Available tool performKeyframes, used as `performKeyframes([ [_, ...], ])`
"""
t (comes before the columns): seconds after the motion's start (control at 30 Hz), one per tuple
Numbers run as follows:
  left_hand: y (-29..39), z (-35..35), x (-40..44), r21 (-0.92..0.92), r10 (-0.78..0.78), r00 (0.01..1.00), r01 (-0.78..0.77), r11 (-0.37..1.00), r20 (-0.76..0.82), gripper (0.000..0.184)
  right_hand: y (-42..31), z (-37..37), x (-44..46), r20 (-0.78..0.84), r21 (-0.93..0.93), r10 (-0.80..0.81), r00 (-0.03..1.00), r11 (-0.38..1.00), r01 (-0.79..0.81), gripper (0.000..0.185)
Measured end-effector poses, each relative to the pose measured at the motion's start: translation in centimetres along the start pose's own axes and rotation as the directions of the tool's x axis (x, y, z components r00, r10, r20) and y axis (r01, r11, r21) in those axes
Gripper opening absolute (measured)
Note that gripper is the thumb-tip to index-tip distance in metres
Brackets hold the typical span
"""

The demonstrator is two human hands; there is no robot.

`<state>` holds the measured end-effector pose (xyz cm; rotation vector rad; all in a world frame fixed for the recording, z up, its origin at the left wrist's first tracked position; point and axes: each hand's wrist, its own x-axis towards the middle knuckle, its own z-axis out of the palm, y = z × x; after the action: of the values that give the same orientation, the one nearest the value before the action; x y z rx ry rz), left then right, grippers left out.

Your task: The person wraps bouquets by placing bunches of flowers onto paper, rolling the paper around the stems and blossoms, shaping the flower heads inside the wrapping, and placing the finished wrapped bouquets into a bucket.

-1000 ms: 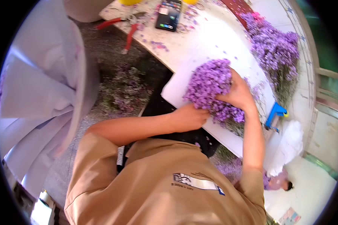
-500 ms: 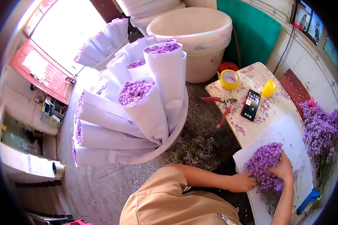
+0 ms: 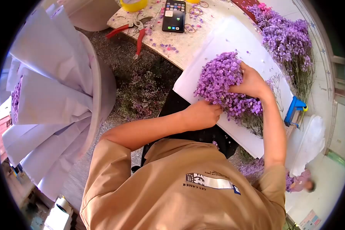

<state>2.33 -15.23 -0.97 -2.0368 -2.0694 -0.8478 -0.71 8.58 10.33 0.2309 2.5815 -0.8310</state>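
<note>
At the left of the frame, the pale tub (image 3: 97,78) held paper-wrapped bundles (image 3: 51,97), fanned outward, probably so the flower ends weren't crushed. Your tabletop (image 3: 168,55) ran from the top toward the centre, partly covered by white paper (image 3: 232,34), likely a clean bed. Loose flowers (image 3: 289,40) lay beside it at upper right, seemingly within easy reach. The purple bunch (image 3: 218,76) was over the paper, right of centre, stems toward lower right. Your right hand (image 3: 252,82) gripped it, thumb and fingers around the heads, apparently keeping them together. Your left hand (image 3: 202,115) curled against its lower left edge; whether those fingers pinched anything, I couldn't tell. Red-handled shears (image 3: 138,27) overhung the edge at upper left, handles outward, perhaps for quick grabbing; the phone (image 3: 174,16) lay face up nearby.
</note>
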Motion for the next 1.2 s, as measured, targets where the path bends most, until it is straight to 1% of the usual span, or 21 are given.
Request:
performKeyframes([
  [0.07,0.1,-0.3,-0.3,-0.019,0.029,0.998,-0.028,0.999,0.056,0.014,-0.5,0.0,0.0,-0.005,0.074,-0.004,1.0,0.997,0.005,0.087],
  [0.1,0.0,-1.4,-0.4,-0.018,0.022,0.998,-0.021,1.0,0.054,0.014,-0.6,0.1,0.1,0.001,0.071,-0.008,1.0,0.997,0.008,0.087],
  [0.17,-0.1,-3.8,-1.6,-0.267,-0.022,0.979,0.076,0.961,0.201,0.015,-0.4,0.2,-0.1,-0.025,0.043,-0.018,1.0,0.999,0.019,0.088],
  [0.2,-0.4,-4.2,-2.6,-0.309,-0.173,0.973,0.212,0.927,0.15,0.014,-0.6,0.3,-0.2,-0.024,0.042,-0.012,1.0,0.999,0.013,0.088],
  [0.23,-0.9,-4.8,-3.7,-0.354,-0.321,0.941,0.337,0.872,0.106,0.015,-0.9,0.2,-0.3,-0.033,0.003,0.017,0.999,1.0,-0.017,0.087],
  [0.27,-1.4,-5.0,-4.6,-0.369,-0.504,0.862,0.45,0.813,-0.059,0.019,-1.0,0.3,-0.4,-0.048,-0.033,0.047,0.998,0.998,-0.049,0.086],
  [0.3,-1.9,-5.4,-5.4,-0.403,-0.655,0.725,0.546,0.735,-0.213,0.024,-0.8,0.4,-0.4,-0.056,-0.025,0.053,0.997,0.998,-0.055,0.086],
  [0.37,-2.9,-6.1,-6.4,-0.396,-0.783,0.584,0.68,0.617,-0.216,0.034,-0.4,0.8,-0.3,-0.078,-0.08,0.024,0.997,0.996,-0.03,0.088],
  [0.4,-3.1,-5.7,-7.2,-0.386,-0.79,0.59,0.698,0.603,-0.166,0.036,-0.6,0.7,-0.3,-0.073,-0.098,0.056,0.996,0.993,-0.063,0.092],
  [0.5,-2.7,-5.1,-7.7,-0.403,-0.776,0.616,0.682,0.61,-0.132,0.037,-1.6,0.4,-0.6,-0.054,-0.071,0.064,0.997,0.995,-0.068,0.093],
  [0.63,-2.1,-5.3,-7.3,-0.415,-0.765,0.615,0.656,0.631,-0.191,0.036,-1.1,0.6,-0.7,-0.077,-0.091,0.06,0.995,0.994,-0.067,0.094],
  [0.7,-1.7,-5.6,-6.8,-0.514,-0.798,0.583,0.643,0.568,-0.153,0.033,-0.8,0.7,-0.6,-0.095,-0.128,0.004,0.995,0.992,-0.016,0.101],
  [0.73,-1.6,-5.4,-6.7,-0.514,-0.798,0.583,0.642,0.569,-0.155,0.033,-0.7,0.7,-0.5,-0.096,-0.13,0.003,0.995,0.991,-0.016,0.101],
  [0.8,-1.5,-4.8,-6.6,-0.618,-0.819,0.548,0.588,0.522,-0.17,0.035,-0.5,0.7,-0.4,-0.05,-0.082,0.037,0.998,0.996,-0.041,0.102],
  [0.83,-1.6,-4.6,-6.6,-0.618,-0.819,0.548,0.588,0.522,-0.171,0.035,-0.4,0.7,-0.3,-0.051,-0.082,0.037,0.998,0.996,-0.041,0.102],
  [0.9,-1.9,-4.0,-6.6,-0.698,-0.868,0.487,0.59,0.406,-0.092,0.033,-0.3,0.7,-0.3,-0.055,-0.099,0.034,0.998,0.994,-0.039,0.104],
  [1.03,-2.4,-3.0,-6.7,-0.709,-0.878,0.47,0.588,0.389,-0.092,0.036,-0.3,0.7,-0.3,-0.057,-0.1,0.038,0.998,0.994,-0.043,0.106],
  [1.1,-2.2,-2.9,-6.6,-0.762,-0.919,0.392,0.581,0.286,-0.046,0.039,-0.1,0.9,-0.2,-0.079,-0.156,0.031,0.996,0.987,-0.043,0.107],
  [1.13,-2.3,-2.7,-6.6,-0.763,-0.919,0.391,0.58,0.284,-0.044,0.039,-0.1,0.8,-0.3,-0.078,-0.158,0.032,0.996,0.987,-0.044,0.107],
  [1.2,-2.5,-2.4,-6.5,-0.794,-0.931,0.366,0.568,0.218,0.006,0.041,-1.0,0.4,-0.4,-0.038,-0.094,0.041,0.998,0.995,-0.045,0.109],
])
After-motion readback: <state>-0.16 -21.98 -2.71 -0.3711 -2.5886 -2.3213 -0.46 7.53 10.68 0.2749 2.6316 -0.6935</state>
